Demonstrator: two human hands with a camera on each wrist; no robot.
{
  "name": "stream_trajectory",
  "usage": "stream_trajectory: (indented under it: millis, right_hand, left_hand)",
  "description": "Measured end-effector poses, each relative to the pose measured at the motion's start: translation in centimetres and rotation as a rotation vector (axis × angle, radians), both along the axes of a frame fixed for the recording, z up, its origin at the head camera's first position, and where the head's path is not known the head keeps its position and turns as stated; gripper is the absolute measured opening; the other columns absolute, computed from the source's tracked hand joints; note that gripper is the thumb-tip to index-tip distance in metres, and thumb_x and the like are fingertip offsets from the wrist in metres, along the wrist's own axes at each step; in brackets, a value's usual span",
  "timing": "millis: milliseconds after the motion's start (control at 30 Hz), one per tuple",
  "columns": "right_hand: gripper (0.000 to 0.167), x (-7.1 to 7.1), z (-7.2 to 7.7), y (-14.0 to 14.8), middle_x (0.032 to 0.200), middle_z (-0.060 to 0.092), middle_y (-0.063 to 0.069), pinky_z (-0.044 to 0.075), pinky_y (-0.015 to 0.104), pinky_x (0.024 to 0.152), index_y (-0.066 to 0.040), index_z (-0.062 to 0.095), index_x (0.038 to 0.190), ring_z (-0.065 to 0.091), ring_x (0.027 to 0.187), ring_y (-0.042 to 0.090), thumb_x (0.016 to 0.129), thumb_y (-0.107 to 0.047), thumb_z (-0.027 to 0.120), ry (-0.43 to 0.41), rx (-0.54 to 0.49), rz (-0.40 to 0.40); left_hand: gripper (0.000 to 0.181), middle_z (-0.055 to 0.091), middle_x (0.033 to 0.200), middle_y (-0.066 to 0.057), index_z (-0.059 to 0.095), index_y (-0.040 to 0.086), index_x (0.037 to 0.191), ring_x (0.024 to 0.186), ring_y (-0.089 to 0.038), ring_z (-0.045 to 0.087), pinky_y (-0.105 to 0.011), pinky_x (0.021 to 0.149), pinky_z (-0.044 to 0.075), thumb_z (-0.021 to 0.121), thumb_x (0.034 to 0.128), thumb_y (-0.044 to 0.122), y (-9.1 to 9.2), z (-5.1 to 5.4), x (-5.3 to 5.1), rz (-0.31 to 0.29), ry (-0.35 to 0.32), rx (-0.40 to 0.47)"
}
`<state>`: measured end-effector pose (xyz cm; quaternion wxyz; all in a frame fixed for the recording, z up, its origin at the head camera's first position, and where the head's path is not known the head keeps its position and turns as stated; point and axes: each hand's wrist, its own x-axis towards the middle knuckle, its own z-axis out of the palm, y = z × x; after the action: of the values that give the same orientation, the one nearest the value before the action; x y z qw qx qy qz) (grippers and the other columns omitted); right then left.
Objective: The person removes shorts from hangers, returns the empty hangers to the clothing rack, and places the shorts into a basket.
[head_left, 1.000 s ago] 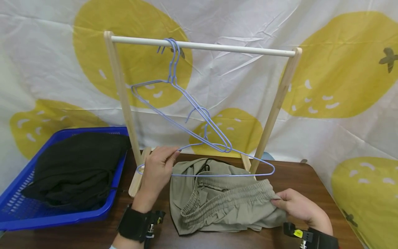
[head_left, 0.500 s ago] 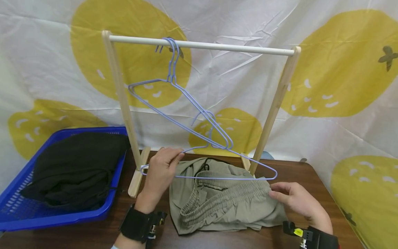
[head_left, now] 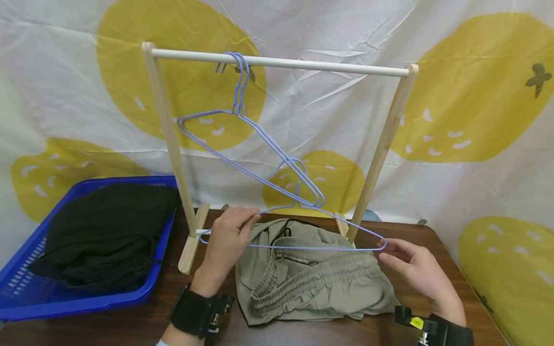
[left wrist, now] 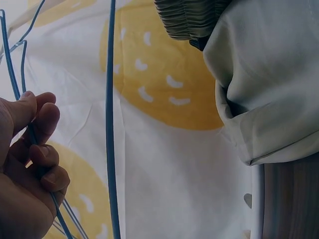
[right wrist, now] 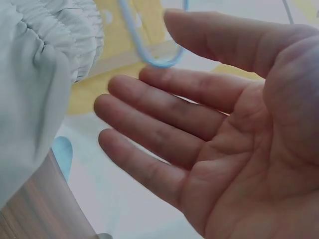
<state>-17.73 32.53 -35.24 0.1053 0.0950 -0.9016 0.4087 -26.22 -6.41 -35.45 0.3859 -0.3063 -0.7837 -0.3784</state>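
My left hand [head_left: 228, 242] grips the left arm of a blue wire hanger [head_left: 320, 248], fingers curled round the wire in the left wrist view. The hanger is held above grey-green elastic-waist pants [head_left: 320, 293], which lie bunched on the table with a black drawstring at the back. My right hand [head_left: 417, 269] is off the pants, beside the hanger's right end. In the right wrist view its fingers are extended and the thumb stands apart, with the hanger's rounded end [right wrist: 159, 63] near the index finger; whether they touch, I cannot tell.
A wooden rack with a white rail [head_left: 303, 62] stands behind, two blue hangers [head_left: 259, 132] hooked on it. At the left is a blue basket [head_left: 99, 302] holding a folded black garment [head_left: 108, 235]. The brown table [head_left: 433, 245] meets a patterned cloth backdrop [head_left: 454, 187].
My right hand has let go of the pants' waistband and risen to the hanger's right end. My left hand has shifted slightly right with the hanger, whose hook has turned.
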Motion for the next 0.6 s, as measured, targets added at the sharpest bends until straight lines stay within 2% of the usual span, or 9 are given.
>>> stream_trajectory:
  millis: [167,400,500,600]
  right_hand:
    - [0.029,-0.05,0.13,-0.21,0.115,0.074,0.02,0.053,0.017,0.08,0.005,0.069,0.123,0.067,0.095,-0.005,0.099,-0.012,0.07,0.01,-0.039,-0.014]
    - [0.024,-0.2,0.11,-0.56,0.112,0.076,0.02,0.054,0.016,0.077,0.005,0.071,0.12,0.068,0.094,-0.005,0.101,-0.009,0.066,0.06,-0.046,0.008]
    - [0.023,-0.3,0.04,-0.77,0.109,0.077,0.016,0.055,0.016,0.078,0.006,0.071,0.119,0.069,0.095,-0.004,0.101,-0.006,0.065,0.08,-0.084,0.036]
    - [0.022,-0.43,-0.04,-1.03,0.106,0.079,0.004,0.057,0.018,0.078,0.01,0.069,0.119,0.071,0.095,-0.001,0.1,-0.001,0.064,0.104,-0.144,0.079]
  left_hand:
    - [0.011,0.076,0.09,-0.008,0.079,0.004,0.102,0.083,-0.025,0.069,-0.041,0.076,0.057,0.074,0.0923,0.005,0.18,-0.03,0.01,-0.012,0.002,-0.009]
    - [0.012,0.076,0.091,-0.007,0.08,0.004,0.102,0.084,-0.025,0.068,-0.04,0.078,0.057,0.075,0.0912,0.004,0.51,-0.2,0.04,-0.008,-0.014,-0.024]
    - [0.013,0.076,0.092,-0.007,0.08,0.005,0.104,0.084,-0.024,0.068,-0.039,0.077,0.057,0.074,0.0924,0.006,0.67,-0.27,0.11,-0.012,-0.025,-0.03]
    - [0.014,0.076,0.093,-0.007,0.08,0.005,0.105,0.085,-0.023,0.067,-0.038,0.077,0.057,0.074,0.0924,0.005,0.83,-0.41,0.13,-0.018,-0.03,-0.034]
